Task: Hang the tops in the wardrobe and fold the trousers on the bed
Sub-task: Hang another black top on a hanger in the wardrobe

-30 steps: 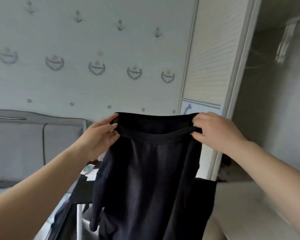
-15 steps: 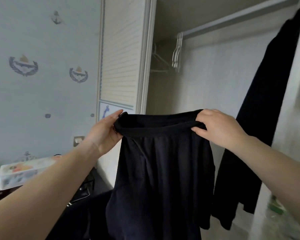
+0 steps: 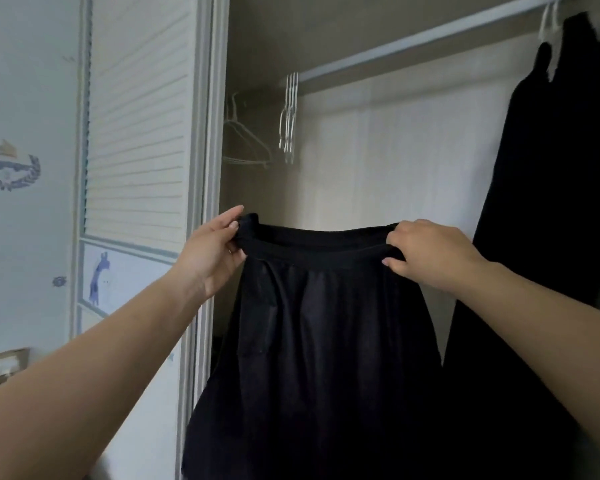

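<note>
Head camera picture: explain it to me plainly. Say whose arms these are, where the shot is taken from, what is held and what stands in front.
There is no machine here. A person wears a wide-angle camera on the head, so you see their own two bare arms reaching forward. The left hand and right hand each pinch the top edge of a black garment, holding it up spread between them so the rest hangs down. Behind it is an open wardrobe with a rail. Empty hangers hang from the rail at the left, and another dark garment already hangs at the right. The slatted door stands at the left, beside a decorated wall.
</note>
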`<state>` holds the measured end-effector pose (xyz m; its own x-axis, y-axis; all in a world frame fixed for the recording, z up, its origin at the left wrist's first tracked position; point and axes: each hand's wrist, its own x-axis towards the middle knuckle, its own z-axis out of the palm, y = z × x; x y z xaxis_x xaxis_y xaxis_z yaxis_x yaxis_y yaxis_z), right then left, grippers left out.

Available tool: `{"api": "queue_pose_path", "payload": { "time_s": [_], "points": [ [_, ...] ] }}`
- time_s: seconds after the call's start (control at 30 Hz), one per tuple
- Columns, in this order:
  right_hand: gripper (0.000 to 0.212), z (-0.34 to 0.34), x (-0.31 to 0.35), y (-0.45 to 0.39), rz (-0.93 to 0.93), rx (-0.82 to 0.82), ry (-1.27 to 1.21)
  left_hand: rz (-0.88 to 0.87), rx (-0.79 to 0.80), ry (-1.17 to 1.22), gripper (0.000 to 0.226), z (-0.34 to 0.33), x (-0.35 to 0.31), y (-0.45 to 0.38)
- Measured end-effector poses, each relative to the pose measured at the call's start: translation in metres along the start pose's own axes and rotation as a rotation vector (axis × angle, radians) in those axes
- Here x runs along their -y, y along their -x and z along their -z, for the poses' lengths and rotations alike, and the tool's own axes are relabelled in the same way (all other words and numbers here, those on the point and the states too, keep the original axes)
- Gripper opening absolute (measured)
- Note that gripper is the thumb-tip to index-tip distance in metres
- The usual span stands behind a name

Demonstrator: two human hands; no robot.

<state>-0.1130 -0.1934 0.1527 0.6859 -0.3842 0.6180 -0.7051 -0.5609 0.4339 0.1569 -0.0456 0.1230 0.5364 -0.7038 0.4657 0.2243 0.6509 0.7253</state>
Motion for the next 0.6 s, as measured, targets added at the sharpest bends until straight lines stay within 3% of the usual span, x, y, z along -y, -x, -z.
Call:
{"api": "queue_pose_path", "payload": {
  "time_s": [0.37,0.6],
  "points": [
    [0.016,-0.047,-0.028,-0.139,-0.084,-0.041,0.054,-0.066,0.088,0.014,0.029,-0.002,0.011,-0.158],
    [0.011,-0.052,-0.051,-0.213,-0.129,0.198,-0.42,-0.16,0.109,0.033,0.029,-0.02,-0.004,-0.234]
  ]
}}
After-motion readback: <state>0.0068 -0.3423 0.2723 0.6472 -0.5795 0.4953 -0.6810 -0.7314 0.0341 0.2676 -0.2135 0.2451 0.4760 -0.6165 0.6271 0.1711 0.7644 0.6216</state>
